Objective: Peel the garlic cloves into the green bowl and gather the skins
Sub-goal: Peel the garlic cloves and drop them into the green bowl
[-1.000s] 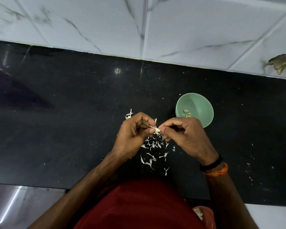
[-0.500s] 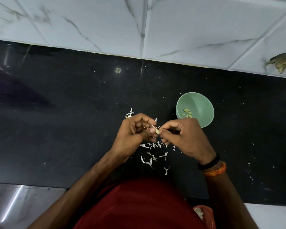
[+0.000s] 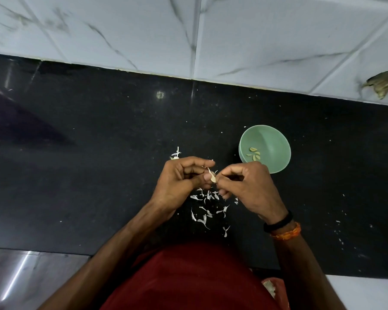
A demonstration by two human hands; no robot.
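While we looked down at the black worktop (image 3: 99,153), our left hand (image 3: 179,182) pinched a garlic clove (image 3: 211,176) between thumb and curled fingers, and our right hand (image 3: 249,186) nipped at its near end with thumb and forefinger. That clove was held above the worktop's middle, its long axis running from the far left to the near right, with a thin wisp of skin trailing off its far tip. Beneath and nearer the front edge lay loose skins (image 3: 207,211), and a small clump of them (image 3: 176,154) sat just beyond our left hand. Just beyond our right hand, toward the back edge, stood the green bowl (image 3: 276,139), upright, with a few peeled cloves (image 3: 254,153) inside.
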